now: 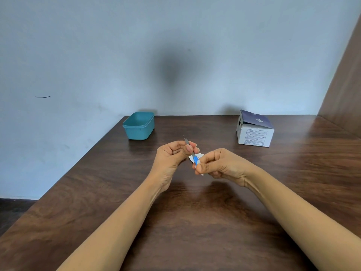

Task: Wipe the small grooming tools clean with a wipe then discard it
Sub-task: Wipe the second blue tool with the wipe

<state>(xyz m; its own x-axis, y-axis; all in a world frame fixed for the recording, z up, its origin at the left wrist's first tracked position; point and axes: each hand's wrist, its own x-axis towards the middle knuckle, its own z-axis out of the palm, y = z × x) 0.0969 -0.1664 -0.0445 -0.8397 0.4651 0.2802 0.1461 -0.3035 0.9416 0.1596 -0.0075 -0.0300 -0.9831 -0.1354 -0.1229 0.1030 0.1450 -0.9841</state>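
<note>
My left hand [172,159] pinches a thin grey metal grooming tool [187,142] near its pointed end, which sticks up and away from me. The tool's blue handle end [195,159] runs down toward my right hand [220,165]. My right hand holds a small white wipe [198,155] folded around that blue end, with thumb and fingers closed on it. Both hands hover above the middle of the dark wooden table [195,222]. Most of the wipe is hidden by my fingers.
An open teal plastic tub [139,126] stands at the back left of the table. A white and dark blue cardboard box [254,130] with its lid flap raised sits at the back right. A pale wall rises behind; the table's left edge drops to a dark floor.
</note>
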